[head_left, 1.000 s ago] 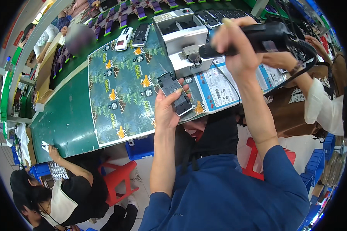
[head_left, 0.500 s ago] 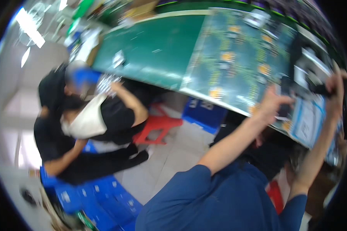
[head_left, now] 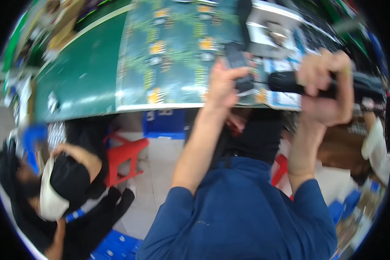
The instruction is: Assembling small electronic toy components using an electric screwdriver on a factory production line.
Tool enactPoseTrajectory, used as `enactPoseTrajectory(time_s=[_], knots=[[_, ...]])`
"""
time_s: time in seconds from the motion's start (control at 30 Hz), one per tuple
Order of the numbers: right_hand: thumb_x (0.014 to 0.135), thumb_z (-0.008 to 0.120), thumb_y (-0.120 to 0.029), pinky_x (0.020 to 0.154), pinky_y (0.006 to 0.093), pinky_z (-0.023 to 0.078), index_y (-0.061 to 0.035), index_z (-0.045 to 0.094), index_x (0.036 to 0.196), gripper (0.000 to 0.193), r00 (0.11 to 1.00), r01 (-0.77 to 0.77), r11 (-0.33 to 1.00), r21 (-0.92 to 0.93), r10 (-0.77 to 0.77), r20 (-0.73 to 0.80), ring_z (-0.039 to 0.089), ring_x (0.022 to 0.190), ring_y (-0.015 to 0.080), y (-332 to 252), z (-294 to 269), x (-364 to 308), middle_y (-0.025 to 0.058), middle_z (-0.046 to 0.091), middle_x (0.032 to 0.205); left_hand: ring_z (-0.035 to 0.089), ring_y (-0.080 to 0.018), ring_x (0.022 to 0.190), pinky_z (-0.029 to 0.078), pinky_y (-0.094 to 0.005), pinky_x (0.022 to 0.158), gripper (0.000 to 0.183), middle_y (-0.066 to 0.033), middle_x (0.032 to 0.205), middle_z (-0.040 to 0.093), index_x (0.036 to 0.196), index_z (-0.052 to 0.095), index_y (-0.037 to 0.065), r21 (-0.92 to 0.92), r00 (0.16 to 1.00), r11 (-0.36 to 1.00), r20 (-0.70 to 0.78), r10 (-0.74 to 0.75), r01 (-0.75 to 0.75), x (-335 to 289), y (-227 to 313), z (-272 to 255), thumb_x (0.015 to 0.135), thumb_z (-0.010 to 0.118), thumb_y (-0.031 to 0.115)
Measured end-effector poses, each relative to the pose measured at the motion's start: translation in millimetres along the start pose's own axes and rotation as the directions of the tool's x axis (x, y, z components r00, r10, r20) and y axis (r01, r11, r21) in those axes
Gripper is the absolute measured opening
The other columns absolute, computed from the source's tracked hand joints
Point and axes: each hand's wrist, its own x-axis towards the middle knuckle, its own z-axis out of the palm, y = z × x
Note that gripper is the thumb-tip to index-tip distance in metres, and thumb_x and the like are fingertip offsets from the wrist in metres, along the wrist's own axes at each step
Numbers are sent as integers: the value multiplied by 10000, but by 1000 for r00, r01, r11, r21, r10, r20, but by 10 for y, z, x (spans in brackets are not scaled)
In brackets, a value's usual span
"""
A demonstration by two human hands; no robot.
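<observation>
My left hand (head_left: 223, 84) is closed around a small dark rectangular device (head_left: 235, 58), holding it tilted above the front edge of the bench. To its right, my right hand (head_left: 325, 89) wraps round a thick black electric screwdriver (head_left: 286, 82), held level. A thin bit sticks out of the screwdriver's left end toward the device. Blur hides whether the bit touches it. Both hands are over the patterned mat (head_left: 177, 73), which is printed like a circuit board.
Behind my hands stands a white tray or fixture (head_left: 273, 19) with a metal part in it. Green bench surface (head_left: 84, 71) runs left. A person in black (head_left: 73, 182) sits at the left near a red stool (head_left: 123, 158); a blue bin (head_left: 164, 123) is under the bench. Another person's sleeve (head_left: 377, 149) shows at right.
My view has swung to the right, so bench and seated person appear farther left. The screwdriver now lies level beside the device, with its bit turned toward my left hand.
</observation>
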Motion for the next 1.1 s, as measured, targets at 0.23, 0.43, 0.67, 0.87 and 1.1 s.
enactPoseTrajectory(time_s=[0.23,0.43,0.67,0.87,1.1], knots=[[896,646,-122,522,272,443,-7,545,896,153,990,-25,996,-88,13,-143,503,479,122,-22,65,-99,63,529,608,666,-253,1001,604,-439,805,456,-151,1148,635,1171,540,9,-22,997,997,22,-72,73,35,-106,168,749,660,-116],[854,733,-132,478,217,413,-22,555,868,209,986,-60,984,-165,32,-164,519,479,79,3,49,-194,45,567,629,669,-249,983,599,-415,773,481,-156,1151,631,1187,521,0,11,997,997,-21,-71,71,18,-151,145,742,646,-129],[883,631,-128,519,252,431,-41,529,876,135,987,-120,968,-218,92,-134,504,503,96,-63,69,-172,46,532,646,668,-246,975,590,-393,776,468,-157,1147,631,1180,521,-5,15,996,996,-24,-84,84,51,-96,181,745,642,-129],[918,523,-113,554,285,437,-52,490,920,69,993,-114,943,-314,111,-26,473,508,116,-39,2,-158,51,495,669,662,-247,982,590,-403,773,470,-163,1145,629,1189,510,-21,-15,992,993,-31,-119,118,72,-65,208,750,641,-126],[921,537,-113,571,290,448,-47,491,957,88,993,-104,939,-327,116,17,487,534,118,-120,-36,-117,51,502,693,657,-252,996,592,-408,769,481,-167,1141,630,1202,503,-22,-39,994,993,-23,-111,110,72,-83,255,751,640,-122]])
